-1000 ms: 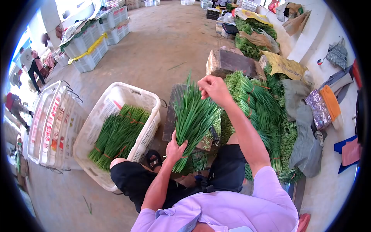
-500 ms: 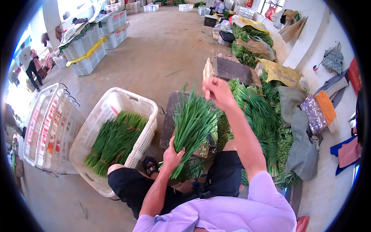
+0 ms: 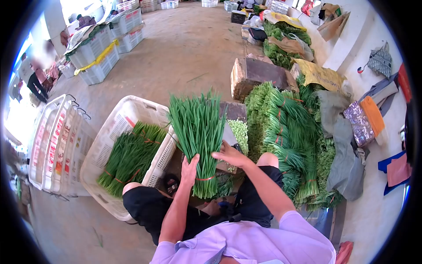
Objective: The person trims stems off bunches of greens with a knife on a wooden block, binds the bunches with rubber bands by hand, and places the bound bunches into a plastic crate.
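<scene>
A bundle of garlic chives (image 3: 198,127) stands upright before me, leaves up, with a red band round its pale cut stems. My left hand (image 3: 189,170) is closed on its lower left side, thumb in front. My right hand (image 3: 231,155) holds the right side, its thumb across the front; its other fingers are partly hidden by the leaves. To the left, a white plastic crate (image 3: 94,152) contains several banded chive bundles (image 3: 132,160). A dark board (image 3: 233,110) with pale green trimmings on it lies behind the held bundle.
On my right lies a long heap of green chives (image 3: 285,132), partly covered by grey cloth (image 3: 345,163) and a yellow sack (image 3: 323,79). A brown box (image 3: 263,77) stands ahead. Stacked white crates (image 3: 59,149) are at far left. A person (image 3: 35,83) stands in the background.
My right hand has come down from the raised position to the bundle's right side. The bundle has turned from tilting right to upright and shifted slightly left.
</scene>
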The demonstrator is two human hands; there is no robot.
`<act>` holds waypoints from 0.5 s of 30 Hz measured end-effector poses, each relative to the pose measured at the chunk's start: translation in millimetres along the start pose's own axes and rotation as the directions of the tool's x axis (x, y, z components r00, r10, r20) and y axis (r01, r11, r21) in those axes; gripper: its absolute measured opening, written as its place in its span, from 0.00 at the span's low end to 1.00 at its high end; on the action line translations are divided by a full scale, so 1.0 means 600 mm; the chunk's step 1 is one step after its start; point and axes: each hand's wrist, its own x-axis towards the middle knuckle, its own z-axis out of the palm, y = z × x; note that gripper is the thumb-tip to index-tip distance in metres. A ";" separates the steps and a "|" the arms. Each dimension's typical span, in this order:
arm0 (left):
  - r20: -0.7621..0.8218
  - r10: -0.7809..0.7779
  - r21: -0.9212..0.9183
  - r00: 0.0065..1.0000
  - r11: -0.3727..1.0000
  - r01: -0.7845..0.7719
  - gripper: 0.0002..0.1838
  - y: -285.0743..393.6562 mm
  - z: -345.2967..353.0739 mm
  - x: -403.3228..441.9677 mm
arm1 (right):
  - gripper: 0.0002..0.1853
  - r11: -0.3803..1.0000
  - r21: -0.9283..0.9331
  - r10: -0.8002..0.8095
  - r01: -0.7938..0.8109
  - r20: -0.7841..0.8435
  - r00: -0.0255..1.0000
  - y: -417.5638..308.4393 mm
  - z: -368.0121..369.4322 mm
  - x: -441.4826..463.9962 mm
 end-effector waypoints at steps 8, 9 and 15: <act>-0.127 0.094 0.156 0.988 0.985 -0.073 0.19 -0.017 -0.019 0.007 | 0.18 0.896 0.379 0.000 0.231 -0.520 0.854 -0.037 0.082 0.076; -0.160 0.079 0.065 0.984 0.995 -0.070 0.22 -0.012 -0.018 0.005 | 0.18 0.896 0.380 -0.001 0.229 -0.514 0.858 -0.045 0.082 0.071; -0.191 0.058 -0.029 0.980 0.997 -0.065 0.22 -0.002 -0.008 0.001 | 0.18 0.731 0.657 0.148 0.182 -0.413 0.899 -0.060 0.070 0.055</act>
